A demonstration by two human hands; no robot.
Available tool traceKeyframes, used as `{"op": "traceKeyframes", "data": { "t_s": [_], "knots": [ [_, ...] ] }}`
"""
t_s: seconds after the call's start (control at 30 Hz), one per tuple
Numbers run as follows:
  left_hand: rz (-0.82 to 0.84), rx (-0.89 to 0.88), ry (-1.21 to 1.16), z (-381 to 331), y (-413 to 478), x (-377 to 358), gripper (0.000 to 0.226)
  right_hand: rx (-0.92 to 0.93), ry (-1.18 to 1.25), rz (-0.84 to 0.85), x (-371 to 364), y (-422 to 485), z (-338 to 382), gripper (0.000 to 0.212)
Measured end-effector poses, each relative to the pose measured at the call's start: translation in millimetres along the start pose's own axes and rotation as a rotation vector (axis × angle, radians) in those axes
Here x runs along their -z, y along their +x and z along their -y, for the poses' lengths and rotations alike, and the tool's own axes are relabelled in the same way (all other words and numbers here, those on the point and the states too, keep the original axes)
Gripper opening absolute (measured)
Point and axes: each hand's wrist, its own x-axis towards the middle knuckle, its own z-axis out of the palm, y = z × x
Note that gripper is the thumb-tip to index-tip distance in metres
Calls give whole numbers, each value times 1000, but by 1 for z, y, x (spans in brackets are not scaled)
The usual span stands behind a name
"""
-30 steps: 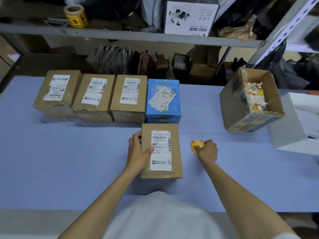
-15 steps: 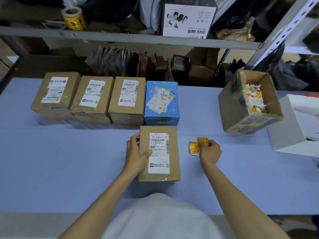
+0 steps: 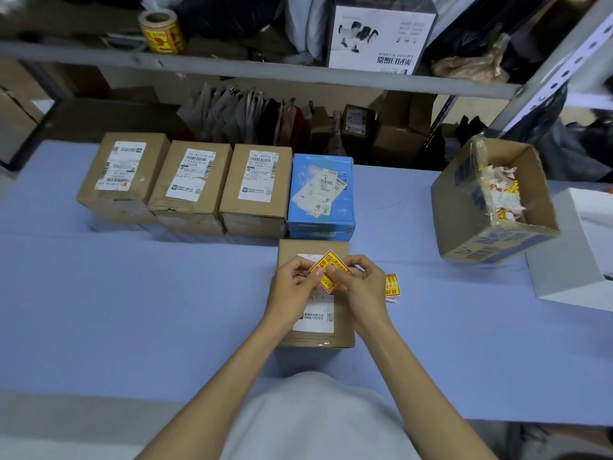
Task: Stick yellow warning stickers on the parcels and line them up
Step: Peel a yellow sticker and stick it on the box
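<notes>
A brown parcel (image 3: 315, 338) with a white label lies on the blue table in front of me. Above it, my left hand (image 3: 292, 290) and my right hand (image 3: 365, 290) both pinch a yellow warning sticker (image 3: 330, 272) held over the parcel's top. More yellow stickers (image 3: 392, 287) lie on the table just right of the parcel. Behind it stands a row of three brown parcels (image 3: 192, 180) and one blue parcel (image 3: 321, 197), side by side.
An open cardboard box (image 3: 464, 207) holding peeled sticker backings sits tilted at the right, next to a white box (image 3: 570, 280). A roll of yellow stickers (image 3: 161, 31) stands on the shelf (image 3: 232, 66) above the table's far edge.
My right hand picked a sticker off the small pile and brought it over the parcel. My left hand let go of the parcel's side and joined it on the sticker.
</notes>
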Motion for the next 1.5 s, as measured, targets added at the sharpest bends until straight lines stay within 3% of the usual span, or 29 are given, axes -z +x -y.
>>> {"op": "traceKeyframes", "data": {
  "t_s": [0.17, 0.37, 0.8, 1.0, 1.5],
  "knots": [
    [-24, 32, -58, 3, -1, 3, 6, 43, -55, -20, 2, -2, -3, 18],
    [60, 91, -171, 2, -1, 4, 7, 92, -55, -94, 7, -1, -4, 19],
    [230, 166, -137, -7, -7, 6, 14, 156, -25, -118, 17, 8, 5, 22],
    [143, 131, -128, -10, -5, 6, 8, 180, -50, -116, 16, 10, 9, 20],
    [168, 119, -58, -9, -6, 8, 13, 147, -23, -75, 19, 9, 5, 20]
  ]
}}
